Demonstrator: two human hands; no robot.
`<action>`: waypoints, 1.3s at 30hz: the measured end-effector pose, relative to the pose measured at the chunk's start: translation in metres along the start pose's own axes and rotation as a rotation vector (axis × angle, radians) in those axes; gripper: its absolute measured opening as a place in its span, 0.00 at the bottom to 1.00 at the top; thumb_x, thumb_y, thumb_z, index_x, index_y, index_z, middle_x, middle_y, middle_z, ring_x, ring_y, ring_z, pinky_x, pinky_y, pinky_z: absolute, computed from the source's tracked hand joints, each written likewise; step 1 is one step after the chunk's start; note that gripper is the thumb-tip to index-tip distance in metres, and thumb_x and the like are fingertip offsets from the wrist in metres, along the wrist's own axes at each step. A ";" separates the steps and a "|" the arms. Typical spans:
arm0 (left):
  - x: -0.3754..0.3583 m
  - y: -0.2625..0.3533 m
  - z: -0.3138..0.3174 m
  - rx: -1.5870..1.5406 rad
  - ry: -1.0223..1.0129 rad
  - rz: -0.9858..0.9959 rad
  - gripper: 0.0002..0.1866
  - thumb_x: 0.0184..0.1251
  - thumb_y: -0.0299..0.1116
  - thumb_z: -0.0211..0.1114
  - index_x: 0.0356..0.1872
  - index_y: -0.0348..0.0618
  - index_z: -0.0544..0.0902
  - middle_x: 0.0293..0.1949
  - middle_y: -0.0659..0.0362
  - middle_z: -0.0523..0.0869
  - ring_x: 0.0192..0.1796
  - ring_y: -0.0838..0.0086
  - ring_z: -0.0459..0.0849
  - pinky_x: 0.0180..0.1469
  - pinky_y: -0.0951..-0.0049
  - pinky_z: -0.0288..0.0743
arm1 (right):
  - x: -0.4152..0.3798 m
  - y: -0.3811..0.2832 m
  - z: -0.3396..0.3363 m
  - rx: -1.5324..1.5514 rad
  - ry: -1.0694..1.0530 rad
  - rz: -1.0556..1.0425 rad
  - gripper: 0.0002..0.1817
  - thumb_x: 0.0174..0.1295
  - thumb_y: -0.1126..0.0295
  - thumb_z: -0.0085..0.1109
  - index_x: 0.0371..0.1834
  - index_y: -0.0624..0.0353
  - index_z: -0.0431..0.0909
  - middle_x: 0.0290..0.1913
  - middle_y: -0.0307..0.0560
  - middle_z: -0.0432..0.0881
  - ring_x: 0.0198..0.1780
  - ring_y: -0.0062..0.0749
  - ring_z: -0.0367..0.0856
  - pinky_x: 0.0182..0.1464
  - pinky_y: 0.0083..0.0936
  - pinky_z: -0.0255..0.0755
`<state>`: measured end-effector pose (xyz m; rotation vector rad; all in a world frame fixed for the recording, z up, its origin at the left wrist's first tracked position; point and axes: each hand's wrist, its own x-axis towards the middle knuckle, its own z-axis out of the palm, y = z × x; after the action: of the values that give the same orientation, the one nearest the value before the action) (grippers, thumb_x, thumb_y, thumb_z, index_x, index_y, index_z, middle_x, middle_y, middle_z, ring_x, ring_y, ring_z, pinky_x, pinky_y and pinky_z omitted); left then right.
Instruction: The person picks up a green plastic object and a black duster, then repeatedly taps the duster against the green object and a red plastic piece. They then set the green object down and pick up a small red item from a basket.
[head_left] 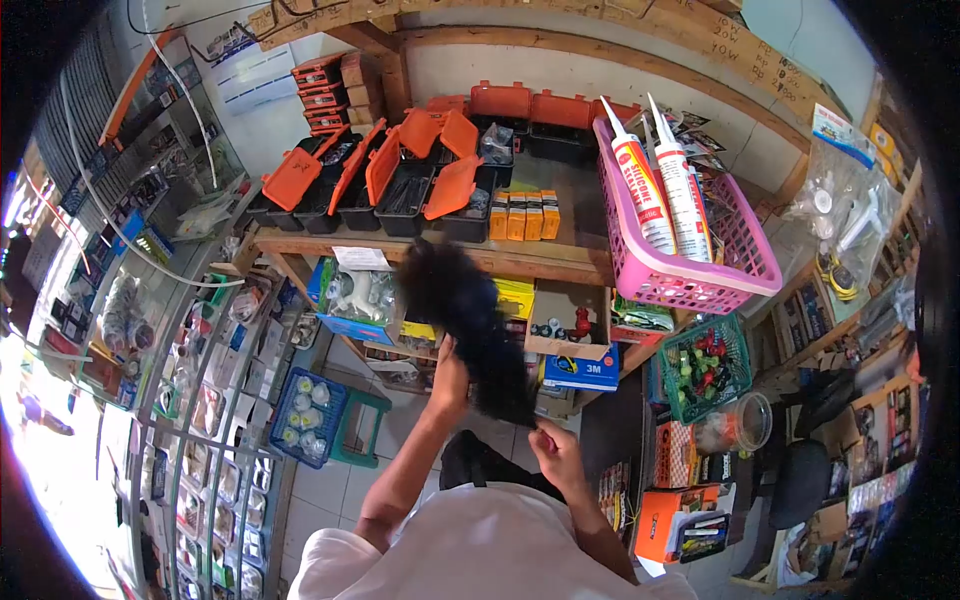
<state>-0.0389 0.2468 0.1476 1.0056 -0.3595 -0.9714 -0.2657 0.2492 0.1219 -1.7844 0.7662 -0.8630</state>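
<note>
A black, fluffy feather duster (470, 325) stretches diagonally in front of me, blurred by motion at its far end. My right hand (557, 458) is closed around its near end, where the handle is mostly hidden. Against the duster's left side is my left hand (450, 385); its fingers are largely hidden by the feathers, so its grip cannot be made out. Beyond the duster is a wooden shelf (580, 262) with black bins that have orange lids (455, 190) and several small orange boxes (525, 215).
A pink basket (690, 275) with sealant tubes (645, 195) stands on the shelf's right end. Below are a cardboard box (570, 340) and a green basket (705, 370). Glass display racks (215, 400) line the left. A blue crate (305, 415) sits beside a green stool (362, 430).
</note>
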 end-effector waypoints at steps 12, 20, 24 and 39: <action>-0.010 0.044 0.021 0.032 0.019 0.061 0.16 0.74 0.55 0.46 0.38 0.55 0.72 0.25 0.73 0.63 0.22 0.87 0.56 0.25 0.86 0.68 | -0.027 0.018 -0.017 -0.020 0.064 0.011 0.16 0.60 0.69 0.65 0.47 0.69 0.79 0.23 0.42 0.76 0.24 0.17 0.68 0.26 0.19 0.64; 0.015 0.003 -0.016 0.048 0.080 0.187 0.21 0.77 0.49 0.43 0.54 0.43 0.74 0.37 0.63 0.81 0.36 0.76 0.78 0.36 0.76 0.75 | -0.035 0.024 -0.011 0.059 -0.043 -0.014 0.19 0.62 0.70 0.63 0.55 0.64 0.77 0.26 0.31 0.75 0.24 0.13 0.63 0.26 0.15 0.61; 0.026 0.012 -0.053 -0.444 -0.557 0.160 0.20 0.77 0.47 0.43 0.56 0.42 0.72 0.42 0.58 0.79 0.40 0.73 0.77 0.43 0.74 0.73 | -0.025 0.034 -0.004 0.175 0.023 0.009 0.19 0.63 0.70 0.62 0.57 0.63 0.77 0.26 0.34 0.77 0.26 0.13 0.67 0.28 0.14 0.64; -0.006 0.049 -0.037 0.230 0.091 0.227 0.19 0.78 0.48 0.42 0.35 0.45 0.73 0.22 0.67 0.70 0.22 0.81 0.68 0.24 0.80 0.61 | -0.022 0.061 0.002 0.732 -0.179 0.105 0.20 0.58 0.77 0.63 0.56 0.62 0.78 0.28 0.42 0.79 0.29 0.22 0.76 0.36 0.21 0.72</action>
<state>0.0067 0.2808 0.1703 1.1848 -0.5060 -0.6868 -0.2833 0.2483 0.0593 -1.1372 0.3499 -0.7685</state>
